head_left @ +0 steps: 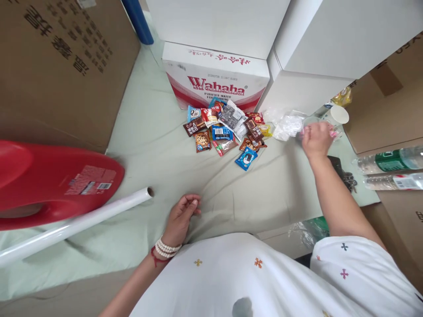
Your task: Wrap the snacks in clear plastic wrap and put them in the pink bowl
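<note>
My left hand [181, 216] rests on the pale green cloth [148, 145] near my body, fingers loosely curled with nothing in them; a bead bracelet sits on its wrist. My right hand [316, 138] reaches out to the right, fingers closed around a clear glass or cup [309, 121] beside a white paper cup [339, 115]. A crumpled clear plastic bag [288, 125] lies just left of that hand. A pile of several small snack packets [224, 130] lies in the middle, in front of a Wahaha water carton [214, 81].
A red plastic stool [49, 180] and a white roll of film [76, 224] lie at the left. Brown cartons stand at left and right, white boxes [330, 44] behind. Two water bottles [393, 169], a dark phone [337, 165] and keys lie at the right.
</note>
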Demonstrator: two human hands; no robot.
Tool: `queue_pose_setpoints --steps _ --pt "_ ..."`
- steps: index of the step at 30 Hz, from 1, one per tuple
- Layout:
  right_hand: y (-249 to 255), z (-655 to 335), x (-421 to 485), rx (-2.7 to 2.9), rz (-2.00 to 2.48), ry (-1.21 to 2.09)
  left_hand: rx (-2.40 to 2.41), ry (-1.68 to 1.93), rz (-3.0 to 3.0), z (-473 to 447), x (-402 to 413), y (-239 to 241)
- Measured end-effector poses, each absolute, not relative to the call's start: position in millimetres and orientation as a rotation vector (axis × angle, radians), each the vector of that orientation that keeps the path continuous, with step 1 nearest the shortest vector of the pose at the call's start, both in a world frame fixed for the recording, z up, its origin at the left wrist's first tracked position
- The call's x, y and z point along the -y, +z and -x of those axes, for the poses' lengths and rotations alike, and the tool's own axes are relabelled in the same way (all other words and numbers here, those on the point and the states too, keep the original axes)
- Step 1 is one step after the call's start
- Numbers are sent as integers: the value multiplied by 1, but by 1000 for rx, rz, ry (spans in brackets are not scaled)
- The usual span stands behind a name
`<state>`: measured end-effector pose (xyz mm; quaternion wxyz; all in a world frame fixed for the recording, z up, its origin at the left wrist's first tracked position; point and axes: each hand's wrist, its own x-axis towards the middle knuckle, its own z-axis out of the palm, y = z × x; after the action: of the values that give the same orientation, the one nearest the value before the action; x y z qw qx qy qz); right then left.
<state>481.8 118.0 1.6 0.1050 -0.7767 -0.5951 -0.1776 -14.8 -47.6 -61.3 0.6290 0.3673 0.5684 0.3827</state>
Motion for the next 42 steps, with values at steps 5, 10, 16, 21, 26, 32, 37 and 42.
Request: queue_pose_setpoints --steps 5,10,16,21,26,32,37,42 --pt "-41 -435 -145 1565 2394 8 -1310 841 -907 19 53 -54" --pt "-54 -424 -117 1405 2204 50 -1304 834 -986 24 60 -42" --pt "-54 -341 11 1731 1730 177 -1084 727 -1013 -27 31 -23" --pt "-52 -288 60 1875 1556 304 -881 670 -1155 -95 -2 -33" --pt "-40 -282 61 1436 1600 648 -905 657 -1104 -106 4 -48" --pt "-43 -269 47 972 1484 1353 -1008 815 -1026 -75 8 -50" --pt "-50 -284 34 758 1413 1394 -1066 906 -766 -40 6 -55" --pt "-46 -292 35 851 1478 1442 -1055 929 -698 -38 6 -56"
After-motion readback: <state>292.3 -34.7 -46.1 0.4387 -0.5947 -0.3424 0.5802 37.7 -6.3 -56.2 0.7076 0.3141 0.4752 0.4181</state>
